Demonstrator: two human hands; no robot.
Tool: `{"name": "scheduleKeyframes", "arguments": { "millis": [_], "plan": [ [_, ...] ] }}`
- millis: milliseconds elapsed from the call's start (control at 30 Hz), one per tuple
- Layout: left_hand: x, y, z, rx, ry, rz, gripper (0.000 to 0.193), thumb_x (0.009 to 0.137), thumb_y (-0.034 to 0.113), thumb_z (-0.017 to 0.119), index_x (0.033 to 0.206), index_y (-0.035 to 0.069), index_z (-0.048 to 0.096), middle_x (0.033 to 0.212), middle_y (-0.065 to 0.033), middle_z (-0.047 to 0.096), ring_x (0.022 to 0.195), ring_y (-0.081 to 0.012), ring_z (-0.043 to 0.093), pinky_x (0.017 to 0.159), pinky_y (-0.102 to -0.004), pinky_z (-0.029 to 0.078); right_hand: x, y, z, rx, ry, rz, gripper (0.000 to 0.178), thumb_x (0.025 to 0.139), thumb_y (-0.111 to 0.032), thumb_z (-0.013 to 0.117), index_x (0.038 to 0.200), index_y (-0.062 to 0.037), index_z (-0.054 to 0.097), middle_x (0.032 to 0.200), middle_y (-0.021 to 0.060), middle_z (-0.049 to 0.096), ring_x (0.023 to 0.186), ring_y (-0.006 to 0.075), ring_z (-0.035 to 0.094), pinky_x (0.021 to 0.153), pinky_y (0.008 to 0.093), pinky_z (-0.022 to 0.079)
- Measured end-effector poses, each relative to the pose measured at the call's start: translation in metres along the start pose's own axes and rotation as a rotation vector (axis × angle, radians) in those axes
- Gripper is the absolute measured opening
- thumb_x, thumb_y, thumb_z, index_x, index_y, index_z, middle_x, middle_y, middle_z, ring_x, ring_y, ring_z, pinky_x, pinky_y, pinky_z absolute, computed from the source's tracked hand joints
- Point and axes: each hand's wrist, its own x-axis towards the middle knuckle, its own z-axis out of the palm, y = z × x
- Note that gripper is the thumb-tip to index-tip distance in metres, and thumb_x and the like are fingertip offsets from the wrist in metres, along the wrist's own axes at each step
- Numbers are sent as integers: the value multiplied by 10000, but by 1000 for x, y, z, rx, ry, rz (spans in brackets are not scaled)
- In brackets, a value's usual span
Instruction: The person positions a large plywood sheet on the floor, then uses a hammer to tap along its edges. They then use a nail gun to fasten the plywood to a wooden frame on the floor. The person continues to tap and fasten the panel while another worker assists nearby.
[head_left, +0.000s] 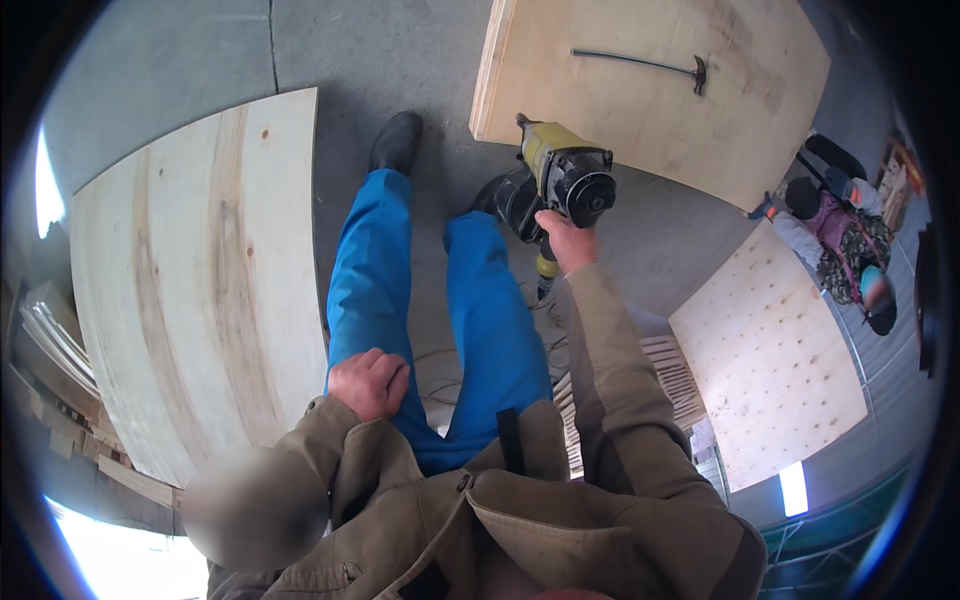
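My right hand (572, 242) is wrapped round the handle of a yellow and black nail gun (550, 150), held out in front of my right leg. A yellow hose fitting (546, 264) hangs below its grip. My left hand (372, 384) is curled closed and rests by my left thigh; no object shows in it. Beyond the nail gun, a claw hammer (640, 63) with a long metal handle lies on a stack of plywood sheets (720, 130). Its head points right.
A large plywood sheet (185, 290) stands at my left. On the right is a wood panel (775, 350) dotted with marks, and a co-worker (835, 235) in gloves bends at its far edge. Slatted wood (660, 375) lies beside my right arm. Thin hose (440, 372) trails across the floor.
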Motion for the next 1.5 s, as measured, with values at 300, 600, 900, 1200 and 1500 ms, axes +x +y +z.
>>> {"name": "scheduleKeyframes", "arguments": {
  "millis": [300,600,900,1200,1500],
  "plan": [
    [4,-4,-4,-33,-15,-21,91,756,90,730,820,93,666,710,-80,618,585,-292,615,528,-395,501,-5,31,1,-233,31,57,353,695,-118,763,1010,14,678,967,150,720,895,267,702,768,392,547],
    [16,3,-9,-20,-58,-35,91,754,87,730,820,92,668,709,-83,620,590,-295,619,529,-394,503,-2,44,0,-145,-47,-7,328,709,-123,765,1005,-10,681,969,142,722,903,286,698,778,406,547],
    [21,6,-13,-18,-72,-71,92,754,91,728,818,92,661,709,-82,614,595,-298,619,530,-395,503,26,56,12,-274,108,-91,350,705,-130,753,1020,1,675,965,167,715,874,301,695,758,408,540],
    [46,19,-17,66,-87,-43,66,792,152,712,824,118,666,752,-67,630,647,-297,642,568,-409,520,-42,-16,-50,-215,49,-16,285,714,-89,719,982,3,687,902,129,728,863,247,707,735,392,542],
    [100,113,-56,199,-229,-96,126,840,189,674,921,93,667,882,-107,660,833,-331,657,736,-431,537,-70,-68,-86,-88,70,18,303,718,-78,734,1007,-9,673,934,123,723,869,240,701,749,373,546]
  ]
}}
